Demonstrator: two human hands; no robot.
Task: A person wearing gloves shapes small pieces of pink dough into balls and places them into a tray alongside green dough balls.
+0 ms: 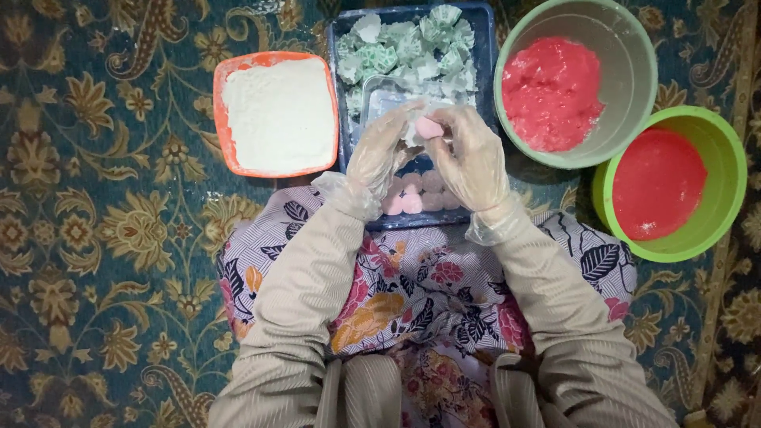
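Note:
My left hand point(382, 154) and my right hand point(473, 158), both in clear plastic gloves, meet over a blue tray point(342, 143). Between their fingertips they pinch a small pink dough ball point(429, 128) with a bit of white wrapper. Several more pink balls point(420, 194) lie in the near end of the tray, below my hands. Several folded white-and-green paper cups point(408, 43) fill the tray's far end.
An orange square container point(277, 115) of white flour sits left of the tray. To the right, a pale green bowl point(634, 71) holds pink dough and a bright green bowl point(717, 143) holds a smooth red filling. A patterned carpet lies underneath, with my floral-clothed lap below.

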